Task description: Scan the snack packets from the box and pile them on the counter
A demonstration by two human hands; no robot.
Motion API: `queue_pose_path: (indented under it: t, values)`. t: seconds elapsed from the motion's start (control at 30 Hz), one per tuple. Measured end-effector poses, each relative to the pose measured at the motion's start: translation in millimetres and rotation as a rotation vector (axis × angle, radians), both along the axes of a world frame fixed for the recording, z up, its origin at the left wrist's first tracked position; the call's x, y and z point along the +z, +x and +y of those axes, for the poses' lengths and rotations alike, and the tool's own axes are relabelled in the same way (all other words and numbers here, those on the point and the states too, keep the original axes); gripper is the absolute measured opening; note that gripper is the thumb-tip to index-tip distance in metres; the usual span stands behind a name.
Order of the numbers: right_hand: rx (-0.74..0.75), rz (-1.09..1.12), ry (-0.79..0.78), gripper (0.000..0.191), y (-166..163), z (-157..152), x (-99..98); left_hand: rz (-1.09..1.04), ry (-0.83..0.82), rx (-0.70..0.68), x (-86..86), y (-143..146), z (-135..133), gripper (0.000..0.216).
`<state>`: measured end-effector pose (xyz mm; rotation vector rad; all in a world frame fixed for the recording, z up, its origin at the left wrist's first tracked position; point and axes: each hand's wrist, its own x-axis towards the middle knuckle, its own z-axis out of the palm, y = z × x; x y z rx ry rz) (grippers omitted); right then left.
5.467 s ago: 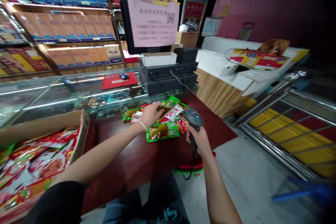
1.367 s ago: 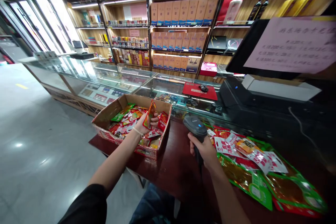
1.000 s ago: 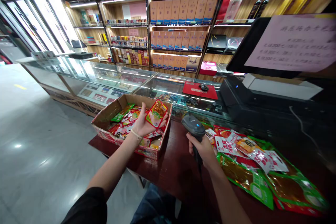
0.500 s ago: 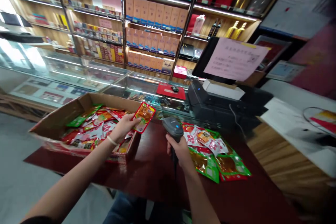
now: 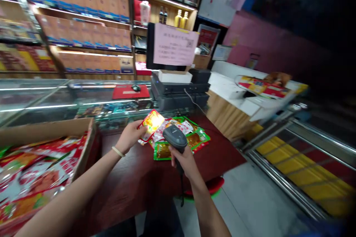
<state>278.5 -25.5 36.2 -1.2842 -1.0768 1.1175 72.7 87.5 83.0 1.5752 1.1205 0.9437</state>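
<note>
1. The cardboard box (image 5: 85, 155), full of glossy packets, sits on the left of the dark red worktop (image 5: 122, 189), within the left arm's reach; its raised walls likely stop the slippery packets from sliding out.
2. The right hand (image 5: 184, 161) is wrapped around the handle of the barcode scanner (image 5: 174, 137), probably because that grip leaves the head free to aim; the cord hangs below, clear of the packets.
3. The left hand (image 5: 129, 137) pinches the red-edged packet (image 5: 152, 124) by its near edge, thumb on top, which leaves most of its face uncovered. The packet is raised and tilted just beyond the scanner's head, and a bright patch glares on it, presumably the scanner's light.
4. Behind the scanner, a loose pile of green and red packets (image 5: 162, 151) lies flat on the worktop, well apart from the box, perhaps to keep the two groups from mixing.
5. Farther back, the screen (image 5: 150, 46) stands above black machines (image 5: 180, 100); a pink notice (image 5: 174, 46) covers its near side, seemingly for people on this side to read.
</note>
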Motion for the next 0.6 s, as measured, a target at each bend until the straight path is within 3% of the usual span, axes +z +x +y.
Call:
queue_pose_path:
  t: [0.17,0.37,0.47,0.6]
  values:
    - [-0.28,0.108,-0.01,0.041,66.6,-35.7,-14.6,0.017,0.078,-0.083,-27.7,100.5,16.6,0.027]
    - [-0.537,0.156,-0.021,0.043,128.5,-73.0,-24.9,0.075,0.006,-0.175,-76.1,218.2,19.0,0.015]
    - [-0.604,0.147,-0.028,0.044,144.5,-84.4,-25.5,0.16,-0.016,-0.253,-96.5,255.4,16.3,0.013]
    - [-0.637,0.125,-0.038,0.046,153.7,-88.9,-27.3,0.262,0.109,-0.301,-117.8,273.4,10.4,0.014]
